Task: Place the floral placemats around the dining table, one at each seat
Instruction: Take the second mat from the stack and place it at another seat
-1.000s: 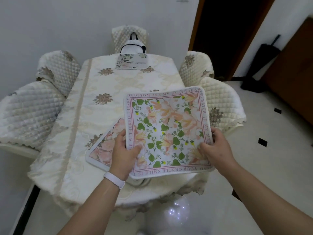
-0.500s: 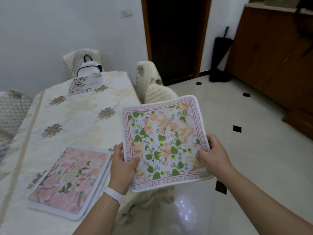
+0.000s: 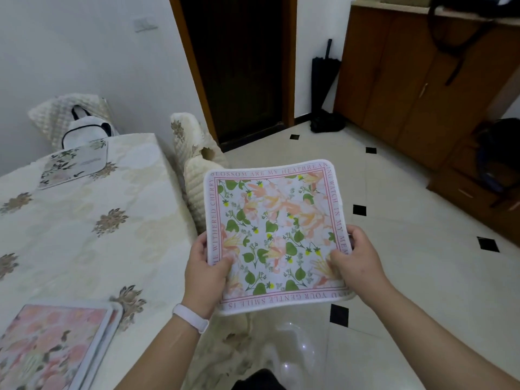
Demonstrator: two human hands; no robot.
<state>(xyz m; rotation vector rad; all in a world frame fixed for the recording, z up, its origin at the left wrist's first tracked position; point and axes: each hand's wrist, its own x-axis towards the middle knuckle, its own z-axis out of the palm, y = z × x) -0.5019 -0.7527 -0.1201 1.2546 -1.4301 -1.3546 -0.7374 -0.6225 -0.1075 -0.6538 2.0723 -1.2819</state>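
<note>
I hold a square floral placemat with green leaves, peach flowers and a pink text border, flat in the air to the right of the dining table. My left hand grips its near left corner and my right hand grips its near right edge. A stack of pink floral placemats lies on the table's near corner. One more placemat lies flat at the table's far end.
Quilted cream chairs stand along the table's right side, and another at the far end carries a white backpack. A dark doorway, a folded umbrella and a brown cabinet line the back. Pale tiled floor lies to the right.
My view has swung right, so the table slid left. The placemat held in both hands now hangs off the table's right side, over the chairs and floor. The grip is unchanged.
</note>
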